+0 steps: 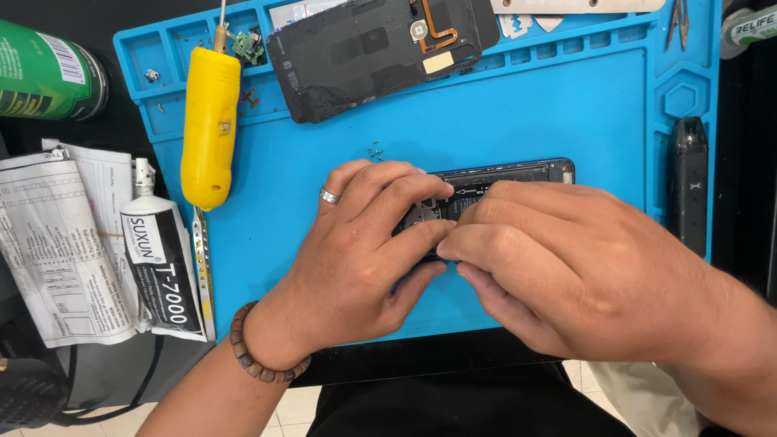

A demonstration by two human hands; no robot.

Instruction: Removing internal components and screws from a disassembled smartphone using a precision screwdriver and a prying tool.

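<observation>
Here, at the centre of the frame, the opened black smartphone body lies on the bright blue silicone repair mat, and both hands crowd over its left end. The left hand, with a silver ring and a brown bead bracelet, has its grip closed around the phone's edge, steadying it; the right hand pinches its fingertips together over the exposed interior, though whether a small part sits in that grip I cannot tell. The risk I judge greatest is a slip: pressure from the pinching fingers could bend or tear something delicate inside. A few tiny loose screws lie just above the hands and could be brushed off the mat. The yellow pen-shaped hand tool at upper left and the black-and-white glue tube at left sit well apart.
</observation>
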